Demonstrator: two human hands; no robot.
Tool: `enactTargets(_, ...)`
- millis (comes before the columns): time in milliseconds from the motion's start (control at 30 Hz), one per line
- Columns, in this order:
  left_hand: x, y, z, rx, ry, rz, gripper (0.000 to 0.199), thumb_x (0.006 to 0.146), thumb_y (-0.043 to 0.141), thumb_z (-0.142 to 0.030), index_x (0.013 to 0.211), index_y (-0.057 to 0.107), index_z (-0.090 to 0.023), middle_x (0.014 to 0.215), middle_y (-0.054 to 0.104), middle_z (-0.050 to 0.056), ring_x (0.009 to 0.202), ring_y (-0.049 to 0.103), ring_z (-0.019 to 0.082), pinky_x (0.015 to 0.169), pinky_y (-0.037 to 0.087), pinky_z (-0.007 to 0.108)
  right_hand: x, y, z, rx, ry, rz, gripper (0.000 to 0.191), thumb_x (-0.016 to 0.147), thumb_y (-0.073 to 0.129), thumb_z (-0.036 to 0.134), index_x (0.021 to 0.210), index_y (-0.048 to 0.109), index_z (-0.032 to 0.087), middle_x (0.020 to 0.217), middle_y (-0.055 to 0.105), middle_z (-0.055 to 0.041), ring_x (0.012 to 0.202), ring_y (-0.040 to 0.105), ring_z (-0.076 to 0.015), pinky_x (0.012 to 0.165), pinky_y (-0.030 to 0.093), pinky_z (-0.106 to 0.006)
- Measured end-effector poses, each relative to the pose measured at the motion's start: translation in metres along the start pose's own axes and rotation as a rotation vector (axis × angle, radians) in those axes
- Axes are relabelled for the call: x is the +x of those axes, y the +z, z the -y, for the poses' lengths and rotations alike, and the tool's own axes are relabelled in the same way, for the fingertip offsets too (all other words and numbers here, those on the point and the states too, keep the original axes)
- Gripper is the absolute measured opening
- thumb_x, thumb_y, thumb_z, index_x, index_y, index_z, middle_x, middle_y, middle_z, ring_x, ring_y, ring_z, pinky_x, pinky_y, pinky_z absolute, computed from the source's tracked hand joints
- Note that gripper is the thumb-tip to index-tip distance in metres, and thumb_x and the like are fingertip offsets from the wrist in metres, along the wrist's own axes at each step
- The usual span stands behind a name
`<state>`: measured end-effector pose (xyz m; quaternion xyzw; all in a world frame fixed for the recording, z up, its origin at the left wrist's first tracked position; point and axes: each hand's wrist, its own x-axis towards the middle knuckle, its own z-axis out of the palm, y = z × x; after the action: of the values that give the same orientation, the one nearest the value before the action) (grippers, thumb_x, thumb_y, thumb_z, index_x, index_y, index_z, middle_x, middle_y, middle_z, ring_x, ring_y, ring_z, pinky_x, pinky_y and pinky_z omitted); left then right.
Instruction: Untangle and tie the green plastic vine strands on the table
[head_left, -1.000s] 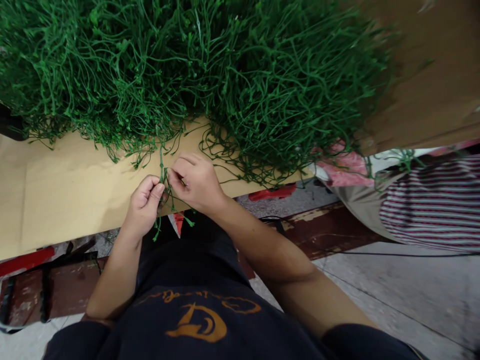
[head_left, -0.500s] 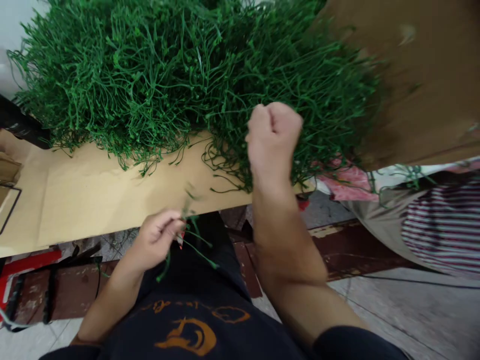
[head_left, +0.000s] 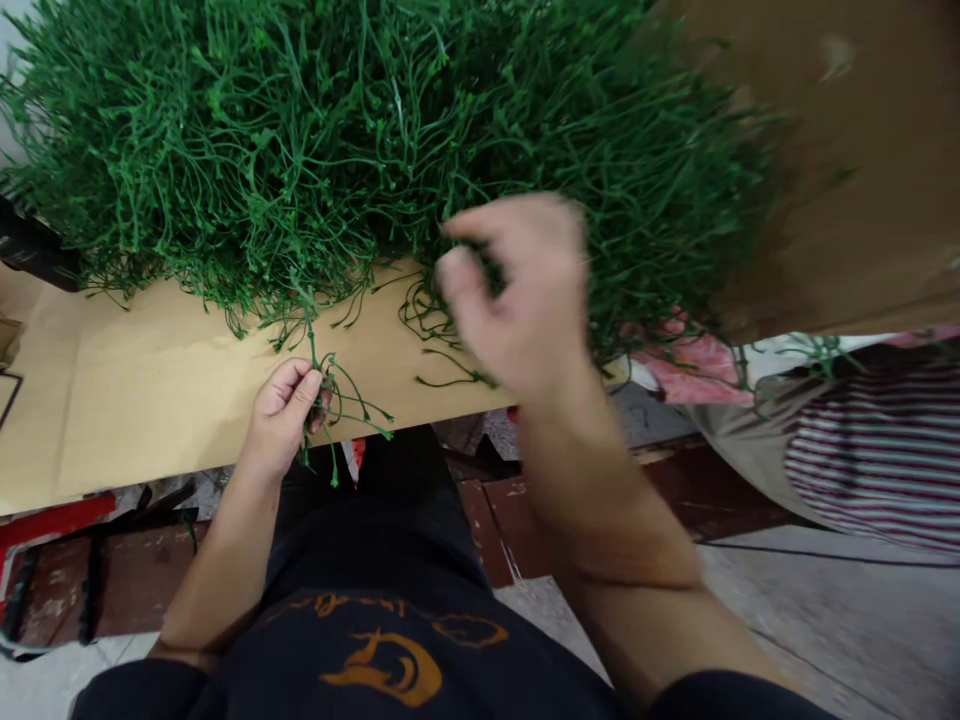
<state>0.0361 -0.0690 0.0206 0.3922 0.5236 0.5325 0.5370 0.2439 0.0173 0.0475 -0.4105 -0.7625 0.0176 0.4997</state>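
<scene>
My left hand (head_left: 281, 405) pinches a green plastic stem (head_left: 346, 400) between thumb and fingers, over the front of the cardboard. Its thin branches, with small knobby tips, fan out to the right and downward. My right hand (head_left: 521, 290), smeared by motion, hovers at the front of a large heap of similar green stems (head_left: 300, 150). Its thumb and index finger are spread apart, and I see nothing held between them. The other fingers are curled or hidden behind the hand.
Flat cardboard (head_left: 150, 390) covers the table under the heap. A brown cardboard panel (head_left: 847, 200) stands at the right, with pink-and-white material (head_left: 690, 365) below it. A person's striped clothing (head_left: 877, 455) shows at the right. A black object (head_left: 34, 245) lies at the left edge.
My left hand has risen with the stem from the table's edge to above the cardboard. My right hand has gone from a fist to thumb and index finger apart, shifting slightly left.
</scene>
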Motion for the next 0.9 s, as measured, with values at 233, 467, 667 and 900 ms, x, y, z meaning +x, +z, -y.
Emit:
enactTargets(233, 0.004, 0.001, 0.003, 0.027, 0.048, 0.004, 0.031, 0.07, 0.069, -0.043, 0.069, 0.051, -0.018, 0.053, 0.048, -0.006, 0.042, 0.04, 0.003, 0.035, 0.032, 0.013, -0.032, 0.053, 0.048, 0.734, 0.288, 0.674, 0.025, 0.086, 0.045, 0.036, 0.081, 0.054, 0.013, 0.071, 0.053, -0.0019, 0.068, 0.048, -0.0108, 0.066, 0.041, -0.025)
enactTargets(467, 0.005, -0.002, 0.002, -0.006, 0.003, -0.024, 0.033, 0.067, 0.071, -0.044, 0.069, 0.053, -0.017, 0.054, 0.051, -0.005, 0.042, 0.042, 0.003, 0.034, 0.031, 0.012, -0.024, 0.046, 0.033, 1.065, 0.562, 0.804, 0.039, 0.071, 0.065, 0.05, 0.072, 0.043, 0.017, 0.059, 0.039, 0.0058, 0.052, 0.032, -0.0047, 0.049, 0.028, -0.02)
enactTargets(667, 0.013, -0.002, 0.006, 0.054, 0.017, 0.02, 0.032, 0.068, 0.07, -0.045, 0.07, 0.054, -0.017, 0.056, 0.051, -0.005, 0.043, 0.041, 0.004, 0.037, 0.034, 0.014, -0.026, 0.05, 0.033, 1.146, 0.593, 0.924, 0.052, 0.065, 0.065, 0.062, 0.079, 0.047, 0.015, 0.058, 0.036, 0.0068, 0.052, 0.031, -0.0046, 0.047, 0.027, -0.02)
enactTargets(900, 0.017, -0.006, 0.012, 0.132, -0.027, 0.086, 0.032, 0.072, 0.066, -0.047, 0.073, 0.055, -0.017, 0.058, 0.045, -0.005, 0.046, 0.042, 0.004, 0.04, 0.036, 0.015, -0.031, 0.059, 0.026, 0.967, 0.536, 0.793, 0.038, 0.08, 0.055, 0.051, 0.075, 0.049, 0.014, 0.059, 0.036, 0.0052, 0.055, 0.033, -0.0057, 0.05, 0.029, -0.021)
